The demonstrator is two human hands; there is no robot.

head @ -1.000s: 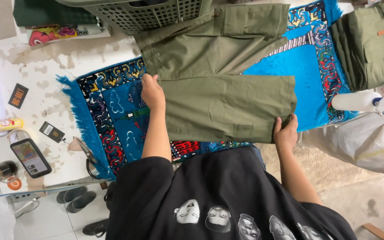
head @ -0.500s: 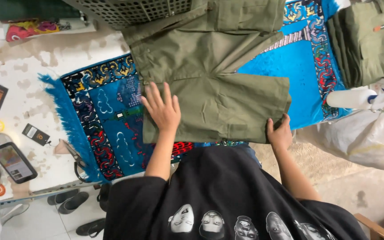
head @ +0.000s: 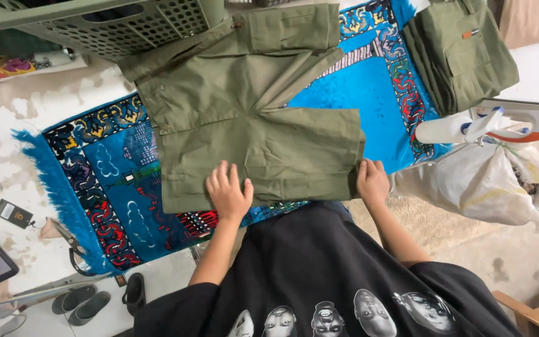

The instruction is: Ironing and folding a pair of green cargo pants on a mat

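Pressing flat on the olive trousers (head: 257,143), left hand (head: 228,192) fingers spread; right hand (head: 372,182) fingers pinching the hem

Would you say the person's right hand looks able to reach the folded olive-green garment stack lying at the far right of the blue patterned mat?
Probably yes: the right hand grips only the trouser edge, and bare blue patterned mat lies between it and the folded olive-green garment stack.
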